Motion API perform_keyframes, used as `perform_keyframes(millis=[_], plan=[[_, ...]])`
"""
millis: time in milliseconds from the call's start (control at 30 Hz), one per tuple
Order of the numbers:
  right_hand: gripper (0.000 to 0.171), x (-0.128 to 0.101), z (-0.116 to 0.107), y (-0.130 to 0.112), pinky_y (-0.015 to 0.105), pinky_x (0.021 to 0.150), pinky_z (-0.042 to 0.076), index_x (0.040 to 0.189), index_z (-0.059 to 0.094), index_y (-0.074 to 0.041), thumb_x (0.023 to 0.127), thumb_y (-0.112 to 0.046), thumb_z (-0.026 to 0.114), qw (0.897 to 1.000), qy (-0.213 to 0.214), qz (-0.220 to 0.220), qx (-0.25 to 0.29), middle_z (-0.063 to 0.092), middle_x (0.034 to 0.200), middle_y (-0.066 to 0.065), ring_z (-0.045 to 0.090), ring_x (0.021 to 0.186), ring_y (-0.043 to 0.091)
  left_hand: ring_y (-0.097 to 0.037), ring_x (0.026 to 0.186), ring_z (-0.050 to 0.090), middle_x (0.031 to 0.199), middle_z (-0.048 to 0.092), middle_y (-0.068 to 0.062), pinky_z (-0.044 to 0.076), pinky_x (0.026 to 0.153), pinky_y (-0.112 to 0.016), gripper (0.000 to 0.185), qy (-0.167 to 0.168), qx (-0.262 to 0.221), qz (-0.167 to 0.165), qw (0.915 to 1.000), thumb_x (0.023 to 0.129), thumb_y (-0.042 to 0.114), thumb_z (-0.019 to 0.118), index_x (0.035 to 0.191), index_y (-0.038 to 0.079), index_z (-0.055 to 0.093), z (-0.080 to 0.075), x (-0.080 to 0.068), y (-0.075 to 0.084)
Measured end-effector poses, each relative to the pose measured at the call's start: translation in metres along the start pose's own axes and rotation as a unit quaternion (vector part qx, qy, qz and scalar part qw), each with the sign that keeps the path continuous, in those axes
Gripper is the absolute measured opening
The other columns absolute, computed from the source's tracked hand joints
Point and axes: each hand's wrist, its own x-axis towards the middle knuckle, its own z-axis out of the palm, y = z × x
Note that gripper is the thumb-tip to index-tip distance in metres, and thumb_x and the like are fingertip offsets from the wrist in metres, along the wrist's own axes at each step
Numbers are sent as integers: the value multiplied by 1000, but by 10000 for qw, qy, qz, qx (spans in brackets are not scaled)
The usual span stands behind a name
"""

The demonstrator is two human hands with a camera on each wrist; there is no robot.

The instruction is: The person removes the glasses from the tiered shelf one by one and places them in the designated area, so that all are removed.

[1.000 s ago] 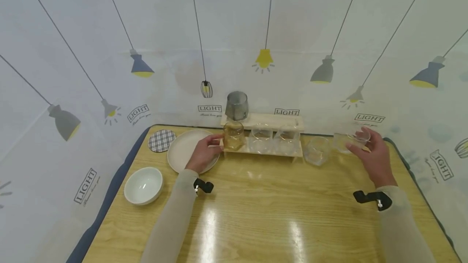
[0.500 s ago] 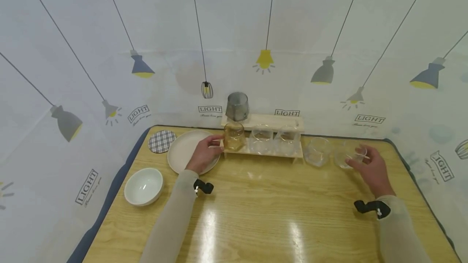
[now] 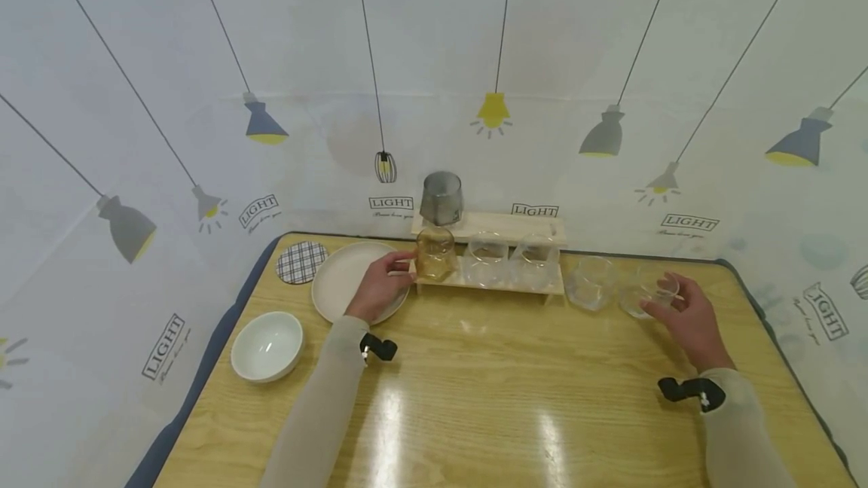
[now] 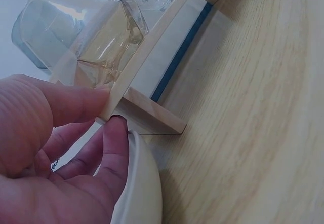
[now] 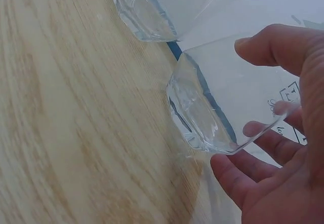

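My left hand [image 3: 377,288] pinches the left end of a two-tier wooden shelf [image 3: 495,226]; in the left wrist view, thumb and fingertips meet on its board [image 4: 132,72]. An amber glass [image 3: 435,256] sits on the lower tier right by that hand. Two clear glasses stand beside it, the middle one [image 3: 485,266] and the right one [image 3: 534,266]. A smoky grey glass [image 3: 442,200] is on the upper tier. My right hand [image 3: 693,322] holds a clear faceted glass [image 5: 207,100] between thumb and fingers, its base close over the table. Another clear glass [image 3: 590,285] stands just left of it.
A cream plate [image 3: 332,285] lies partly under my left hand. Left of it are a checked round coaster [image 3: 301,262] and a white bowl [image 3: 267,346]. A printed wall sheet [image 3: 542,149] rises behind the wooden table [image 3: 488,390].
My right hand has brought its clear glass down and nearer, to beside the other clear glass on the table. My left hand has stayed at the shelf's end.
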Motion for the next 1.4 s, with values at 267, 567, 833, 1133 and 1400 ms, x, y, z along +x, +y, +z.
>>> perform_keyframes(millis=[267,567,833,1133,1400], plan=[[82,2,-12,-8,1,104,39,167,28,-13,101,-34,73,9992,41,-305,269,38,168,14,36,158,23,-33,137,58,143,63,-14,50,114,-49,49,12,61,30,10000,97,15,76,145,19,64,-1,1,-1],[77,-4,-20,-49,1,112,33,165,35,-23,100,-35,75,9980,385,-498,23,43,166,6,37,156,10,-32,137,58,144,62,-13,51,114,-48,51,-123,160,20,9998,98,13,74,147,19,62,0,2,3],[66,-4,-10,-93,3,98,47,156,49,-16,97,-18,79,9899,769,-1122,388,59,146,-4,54,129,-3,-33,136,58,144,61,-14,53,111,-48,51,-127,59,-24,9999,99,13,73,148,17,60,0,2,2],[50,3,17,-134,7,86,51,145,59,-12,98,-14,76,9773,1017,-1695,765,67,127,-13,64,114,-1,-32,136,58,144,62,-14,53,110,-48,51,-130,84,68,9999,99,13,73,149,16,60,0,2,4],[39,8,52,-175,11,86,48,139,62,-10,103,-22,71,9731,771,-2097,564,70,126,5,61,111,-7,-32,135,58,144,62,-15,54,109,-46,50,-89,124,17,9999,100,12,72,148,16,60,1,0,6]])
